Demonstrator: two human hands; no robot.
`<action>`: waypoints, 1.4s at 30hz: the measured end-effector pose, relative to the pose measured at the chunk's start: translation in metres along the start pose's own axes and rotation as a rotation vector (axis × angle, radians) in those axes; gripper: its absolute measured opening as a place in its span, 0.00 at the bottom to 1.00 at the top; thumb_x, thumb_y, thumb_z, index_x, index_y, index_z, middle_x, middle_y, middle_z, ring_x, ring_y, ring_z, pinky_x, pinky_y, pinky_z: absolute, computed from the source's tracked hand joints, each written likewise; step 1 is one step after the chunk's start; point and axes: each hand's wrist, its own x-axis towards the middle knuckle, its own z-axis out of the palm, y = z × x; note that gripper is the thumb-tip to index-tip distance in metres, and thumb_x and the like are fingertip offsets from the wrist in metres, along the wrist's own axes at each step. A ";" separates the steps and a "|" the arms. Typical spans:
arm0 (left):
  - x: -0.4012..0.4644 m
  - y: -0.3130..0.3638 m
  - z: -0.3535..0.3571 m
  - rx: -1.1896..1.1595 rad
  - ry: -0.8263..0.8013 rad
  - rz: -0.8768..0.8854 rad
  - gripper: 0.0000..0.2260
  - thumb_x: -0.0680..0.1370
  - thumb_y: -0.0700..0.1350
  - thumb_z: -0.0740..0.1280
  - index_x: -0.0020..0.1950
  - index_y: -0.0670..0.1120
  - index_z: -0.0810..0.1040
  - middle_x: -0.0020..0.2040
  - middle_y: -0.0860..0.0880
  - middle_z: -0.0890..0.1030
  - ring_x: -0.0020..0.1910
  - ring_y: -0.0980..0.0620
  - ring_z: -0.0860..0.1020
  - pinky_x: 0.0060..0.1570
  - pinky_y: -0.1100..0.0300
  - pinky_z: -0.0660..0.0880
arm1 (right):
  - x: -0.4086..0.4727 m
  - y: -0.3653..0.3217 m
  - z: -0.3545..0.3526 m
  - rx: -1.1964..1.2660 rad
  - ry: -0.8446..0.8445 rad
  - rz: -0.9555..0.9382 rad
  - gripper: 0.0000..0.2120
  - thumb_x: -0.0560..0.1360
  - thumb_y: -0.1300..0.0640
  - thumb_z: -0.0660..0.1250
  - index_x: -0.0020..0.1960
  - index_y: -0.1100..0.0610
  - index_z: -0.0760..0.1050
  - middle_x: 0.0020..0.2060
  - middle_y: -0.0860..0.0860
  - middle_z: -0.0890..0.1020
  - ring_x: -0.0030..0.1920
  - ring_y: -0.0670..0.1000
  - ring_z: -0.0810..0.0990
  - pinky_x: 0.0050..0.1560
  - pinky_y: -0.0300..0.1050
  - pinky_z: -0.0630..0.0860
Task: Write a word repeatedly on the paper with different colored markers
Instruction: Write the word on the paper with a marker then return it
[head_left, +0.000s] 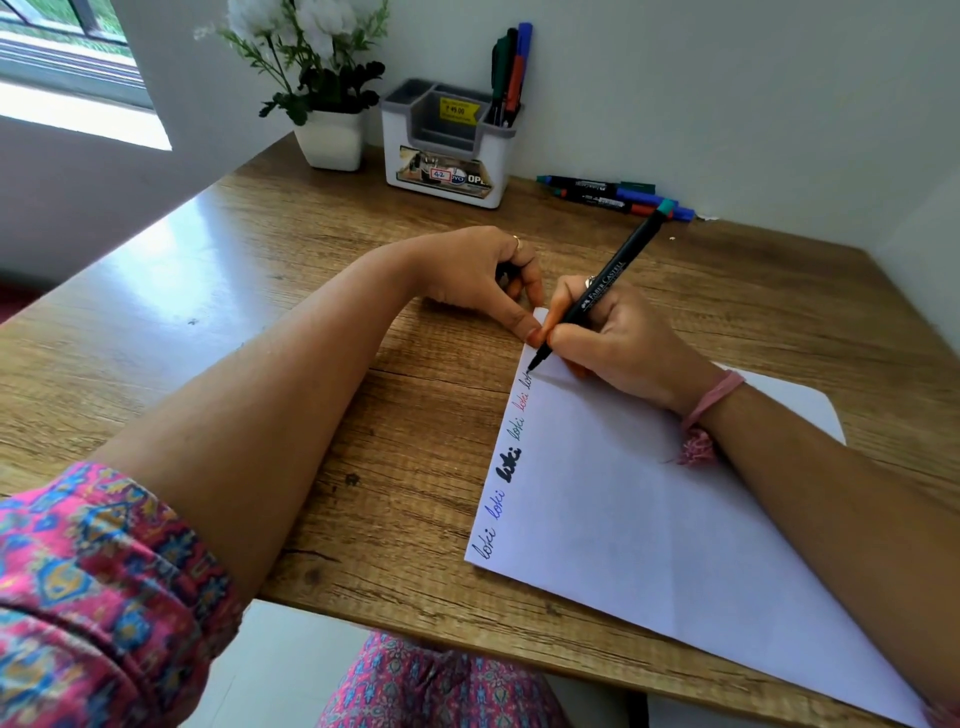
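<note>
The left hand (485, 280) rests on the wooden surface (260, 312), its fingers loosely curled and holding nothing, thumb pressing the paper (649, 519) at its far corner. Along the paper's left edge runs a row of the word "loki" (506, 462) in several colours. Further right, the right hand (623, 343) pinches a green-capped marker (602, 288), tip touching the sheet at the row's far end. Judging from this, little room remains there, so letters should stay small and the thumb must hold the corner flat. Spare markers (613, 195) lie beyond.

Right hand (618, 338) pinching marker (597, 288); left hand (483, 280) curled, thumb pressing down.
</note>
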 end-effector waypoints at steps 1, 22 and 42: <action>0.000 0.001 0.000 0.002 0.000 0.001 0.17 0.60 0.58 0.76 0.44 0.56 0.76 0.40 0.54 0.76 0.39 0.57 0.73 0.40 0.62 0.69 | 0.000 0.000 0.000 0.006 -0.003 0.000 0.06 0.62 0.52 0.64 0.36 0.55 0.72 0.25 0.45 0.76 0.25 0.41 0.72 0.29 0.32 0.69; -0.003 -0.009 -0.003 -0.135 0.161 -0.034 0.16 0.73 0.52 0.70 0.58 0.53 0.72 0.51 0.55 0.72 0.46 0.59 0.72 0.46 0.63 0.70 | -0.003 -0.004 0.002 -0.012 0.029 0.025 0.02 0.66 0.62 0.63 0.36 0.57 0.71 0.26 0.45 0.76 0.24 0.41 0.72 0.27 0.32 0.69; -0.008 -0.020 -0.002 -0.842 0.117 0.101 0.11 0.75 0.33 0.65 0.54 0.44 0.78 0.45 0.50 0.82 0.45 0.56 0.81 0.45 0.65 0.78 | 0.002 -0.001 -0.009 0.598 0.406 0.207 0.15 0.79 0.58 0.52 0.49 0.57 0.77 0.36 0.52 0.80 0.38 0.48 0.80 0.40 0.40 0.75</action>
